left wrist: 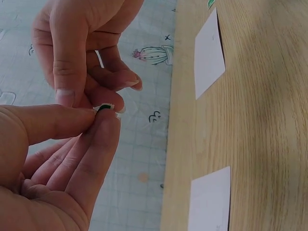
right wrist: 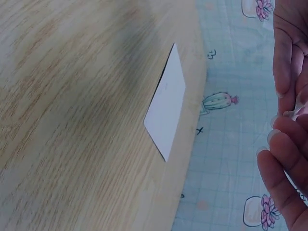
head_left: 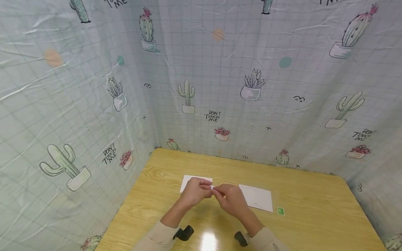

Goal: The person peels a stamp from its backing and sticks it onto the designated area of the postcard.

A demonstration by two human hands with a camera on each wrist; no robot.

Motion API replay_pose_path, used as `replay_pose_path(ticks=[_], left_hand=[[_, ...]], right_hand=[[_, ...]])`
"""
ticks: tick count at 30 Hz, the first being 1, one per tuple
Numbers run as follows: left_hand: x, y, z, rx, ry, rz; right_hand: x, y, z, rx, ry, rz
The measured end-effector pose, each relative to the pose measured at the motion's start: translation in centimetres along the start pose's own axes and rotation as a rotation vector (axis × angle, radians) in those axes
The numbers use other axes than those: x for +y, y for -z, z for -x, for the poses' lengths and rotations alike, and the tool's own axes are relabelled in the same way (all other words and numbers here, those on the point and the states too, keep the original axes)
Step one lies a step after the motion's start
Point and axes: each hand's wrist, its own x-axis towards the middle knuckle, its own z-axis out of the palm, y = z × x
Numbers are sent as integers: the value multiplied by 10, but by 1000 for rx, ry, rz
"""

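Note:
My left hand [head_left: 195,191] and my right hand [head_left: 233,199] meet fingertip to fingertip over the table, a little above it. Between them is a tiny stamp-like sticker [left wrist: 105,107], dark green with a white edge. In the left wrist view, the left thumb and forefinger pinch it from below. The right hand's thumb and forefinger grip it from the other side. Fingers cover most of it; the right wrist view shows just a pale bit [right wrist: 290,114]. Behind the left hand lies a white card or envelope [head_left: 188,179]; another white one [head_left: 258,198] lies beyond the right hand.
A small green, white-bordered stamp-like sticker [head_left: 281,211] lies right of the right-hand white card. The wooden table [head_left: 320,216] ends at a cactus-print curtain [head_left: 232,69] at the back and left. Dark wrist-camera mounts [head_left: 184,233] sit under both forearms.

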Motion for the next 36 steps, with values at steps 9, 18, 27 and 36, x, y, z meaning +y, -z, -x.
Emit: replay_pose_path(ticks=[9,18,27,36], left_hand=[[-1,-3,0,8,-27,-40],[2,-6,2,31,-83,-127],[3,-6,2,51,-111,-155],[-1,-8,2,78,-140,-170]], right_hand=[[-6,2,-4,-34,-146,-52],[-6,3,-5,-57,-244,-108],[-6,2,-4,-57,-227,-109],[-16,4,-4,-45,-184,-15]])
